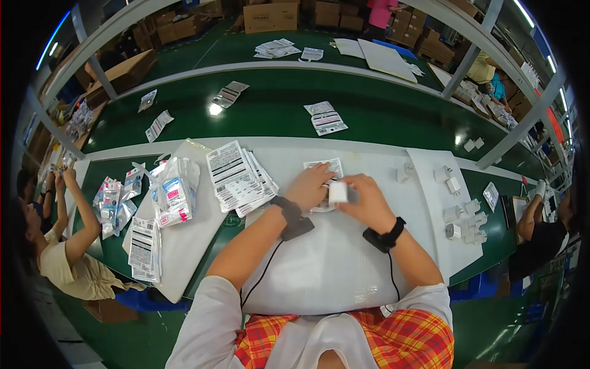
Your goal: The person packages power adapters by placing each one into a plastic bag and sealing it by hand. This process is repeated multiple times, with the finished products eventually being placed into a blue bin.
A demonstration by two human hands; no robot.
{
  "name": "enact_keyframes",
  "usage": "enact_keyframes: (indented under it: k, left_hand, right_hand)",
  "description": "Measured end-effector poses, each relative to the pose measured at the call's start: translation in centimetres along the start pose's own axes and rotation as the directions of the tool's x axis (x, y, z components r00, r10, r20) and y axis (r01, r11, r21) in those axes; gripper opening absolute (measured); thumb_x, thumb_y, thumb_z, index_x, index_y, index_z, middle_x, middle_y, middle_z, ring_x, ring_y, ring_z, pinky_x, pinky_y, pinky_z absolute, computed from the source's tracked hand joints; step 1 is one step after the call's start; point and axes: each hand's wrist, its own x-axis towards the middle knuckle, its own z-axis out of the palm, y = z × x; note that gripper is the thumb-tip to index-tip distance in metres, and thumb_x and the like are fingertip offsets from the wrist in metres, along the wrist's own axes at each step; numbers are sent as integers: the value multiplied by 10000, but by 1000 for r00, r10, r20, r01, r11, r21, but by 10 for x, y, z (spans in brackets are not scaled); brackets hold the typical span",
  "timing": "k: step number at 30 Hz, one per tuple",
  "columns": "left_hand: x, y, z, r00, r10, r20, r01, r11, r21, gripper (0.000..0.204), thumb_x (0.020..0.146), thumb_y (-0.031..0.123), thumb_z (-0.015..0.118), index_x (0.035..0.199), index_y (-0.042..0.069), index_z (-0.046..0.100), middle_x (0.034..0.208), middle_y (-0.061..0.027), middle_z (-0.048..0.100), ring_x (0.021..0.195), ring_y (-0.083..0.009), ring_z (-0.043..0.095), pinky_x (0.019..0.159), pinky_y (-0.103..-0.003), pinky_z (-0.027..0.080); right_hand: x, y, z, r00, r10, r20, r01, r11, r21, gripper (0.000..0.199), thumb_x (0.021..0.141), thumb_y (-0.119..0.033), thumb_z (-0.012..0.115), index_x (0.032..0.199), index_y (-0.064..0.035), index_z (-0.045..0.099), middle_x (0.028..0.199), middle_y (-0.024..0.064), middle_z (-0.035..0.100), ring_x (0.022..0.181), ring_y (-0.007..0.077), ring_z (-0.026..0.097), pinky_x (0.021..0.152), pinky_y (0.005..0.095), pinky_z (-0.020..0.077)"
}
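Beside hands (341,194): label stack (239,178) left, white plugs (464,218) right.

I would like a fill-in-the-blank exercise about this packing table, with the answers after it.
1. Both hands hold a small ____ charger block.
2. The left hand rests on a printed ____.
3. Each wrist wears a ____ band.
4. Loose white plugs lie on the person's ____ side.

Answers: white; packet; black; right
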Motion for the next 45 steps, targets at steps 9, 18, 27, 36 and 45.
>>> enact_keyframes:
  k: [9,18,27,36,45]
  left_hand:
    - [-16,26,6,978,3,-207,46,972,230,522,857,181,571,1348,35,467,1392,-220,436,1312,-436,371,1091,-431,330]
    - [-8,45,-12,983,-141,-113,168,945,281,693,741,4,615,1395,65,394,1377,-227,437,1239,-361,464,921,-408,483]
    - [-1,2,-57,996,23,-80,-47,948,-315,485,777,30,638,1251,35,537,1177,-151,609,1030,-289,607,838,-343,500]
    - [-19,13,-16,955,-159,-250,-96,630,-771,283,938,196,556,1128,-5,614,972,-61,670,875,-142,615,793,-274,486]
    - [-4,11,-2,890,-356,-284,-75,502,-862,275,973,228,544,1063,-20,622,916,-21,635,788,-69,559,663,-222,452]
  right_hand:
    - [13,-9,17,952,302,-55,-293,947,129,690,650,-153,809,1225,-44,444,1285,208,431,884,335,572,775,378,507]
    - [25,-10,11,968,233,88,-246,950,192,512,750,-78,691,1200,-51,450,884,136,583,763,266,593,707,346,494]
    - [39,-33,-31,935,336,116,-272,465,843,238,834,-110,582,1047,-11,541,903,91,613,837,184,630,681,347,501]
    - [21,-17,-32,934,352,64,-230,455,860,191,950,-207,508,944,-28,575,901,56,600,677,79,504,550,207,390]
    - [24,11,8,873,485,57,-338,515,788,286,955,-269,552,926,2,638,900,74,654,718,92,558,665,219,439]
